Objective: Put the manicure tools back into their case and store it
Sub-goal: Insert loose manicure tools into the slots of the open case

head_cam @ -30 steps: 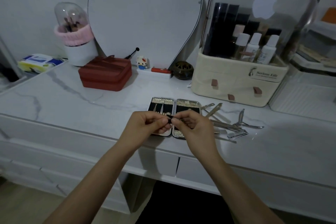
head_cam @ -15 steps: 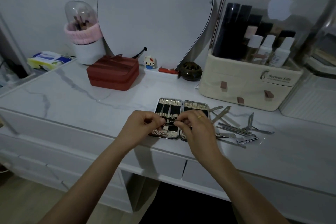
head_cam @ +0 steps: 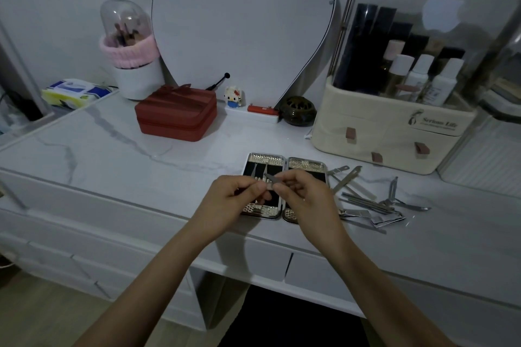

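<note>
Left hand (head_cam: 235, 200) and right hand (head_cam: 303, 197) are held together over the open manicure case (head_cam: 283, 162) on the tabletop (head_cam: 127, 155); a small metal tool (head_cam: 271, 177) is pinched between the fingers of both. Probably best done by the tip being lined up with a free elastic loop in the left half, then slid in flat. Loose manicure tools (head_cam: 372, 203) lie just right of the case. Case slots are mostly hidden by the hands; tool type can't be made out in dim light.

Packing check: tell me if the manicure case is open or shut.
Open: the manicure case lies flat, both halves spread side by side, black lining facing up.
</note>
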